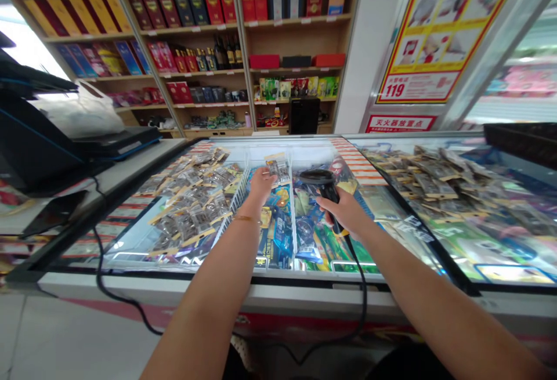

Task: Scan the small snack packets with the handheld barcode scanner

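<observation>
My left hand [263, 184] reaches over the chest freezer's glass top, its fingers closed at the edge of a small clear snack packet [278, 166] with a tan header. In my right hand [343, 209] is a black handheld barcode scanner [321, 181], gripped by its handle, its head turned toward the packet. A black cable hangs from the handle over the freezer's front edge. Left of my left hand, a spread pile of similar packets [191, 212] lies on the glass. Another heap of packets [439, 177] lies to the right of the scanner.
Under the glass of the chest freezer [304, 293] are colourful frozen goods in white wire baskets. A dark checkout machine [35, 130] and a white plastic bag [80, 113] stand at the left. Shelves of boxes and bottles [187, 49] rise behind. A dark tray [522, 142] sits at the right.
</observation>
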A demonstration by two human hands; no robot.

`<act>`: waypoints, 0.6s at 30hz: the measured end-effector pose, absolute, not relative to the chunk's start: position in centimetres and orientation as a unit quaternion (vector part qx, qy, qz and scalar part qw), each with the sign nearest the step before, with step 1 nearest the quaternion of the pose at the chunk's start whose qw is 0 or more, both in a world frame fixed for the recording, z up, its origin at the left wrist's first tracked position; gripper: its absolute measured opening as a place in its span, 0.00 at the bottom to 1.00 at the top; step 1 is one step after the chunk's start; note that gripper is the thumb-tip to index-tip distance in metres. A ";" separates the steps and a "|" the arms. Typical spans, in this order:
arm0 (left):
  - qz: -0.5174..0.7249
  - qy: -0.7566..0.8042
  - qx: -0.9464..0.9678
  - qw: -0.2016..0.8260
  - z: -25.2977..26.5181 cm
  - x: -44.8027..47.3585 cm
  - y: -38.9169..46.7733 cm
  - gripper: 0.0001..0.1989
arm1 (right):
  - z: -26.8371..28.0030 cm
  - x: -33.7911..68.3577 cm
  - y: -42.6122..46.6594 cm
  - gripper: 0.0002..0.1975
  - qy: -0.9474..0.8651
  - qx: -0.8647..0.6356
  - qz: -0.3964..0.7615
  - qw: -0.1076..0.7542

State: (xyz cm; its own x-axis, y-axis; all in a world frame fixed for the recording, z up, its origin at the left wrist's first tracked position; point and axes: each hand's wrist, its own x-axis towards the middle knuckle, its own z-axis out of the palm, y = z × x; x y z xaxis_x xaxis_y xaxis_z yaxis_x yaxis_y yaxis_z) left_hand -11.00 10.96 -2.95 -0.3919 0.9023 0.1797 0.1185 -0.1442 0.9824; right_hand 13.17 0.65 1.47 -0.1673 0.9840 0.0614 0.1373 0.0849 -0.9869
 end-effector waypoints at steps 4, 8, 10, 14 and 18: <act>0.607 0.591 0.424 0.320 -2.7 -11.0 10.9 0.15 | 1.0 13.2 0.6 0.13 -0.616 -0.464 0.483 0.415; 0.618 0.576 0.412 0.342 -2.4 -10.7 10.7 0.15 | 0.8 13.1 0.7 0.13 -0.627 -0.462 0.480 0.403; 0.620 0.573 0.406 0.350 -2.3 -10.6 10.6 0.14 | 0.8 13.1 0.7 0.12 -0.628 -0.464 0.480 0.400; 0.613 0.575 0.408 0.357 -2.1 -10.5 10.5 0.14 | 0.9 13.1 0.5 0.12 -0.634 -0.468 0.474 0.392; 0.611 0.575 0.405 0.364 -1.8 -10.4 10.3 0.14 | 1.1 13.1 0.4 0.11 -0.636 -0.467 0.477 0.388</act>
State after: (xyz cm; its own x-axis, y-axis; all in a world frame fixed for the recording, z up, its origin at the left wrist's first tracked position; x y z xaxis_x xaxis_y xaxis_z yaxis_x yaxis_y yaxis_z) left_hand -10.39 10.31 -1.80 -0.4084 0.9097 0.0757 0.0215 -0.0733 0.9971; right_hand 13.05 0.44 1.13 -0.2630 0.9636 0.0484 0.2235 0.1096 -0.9685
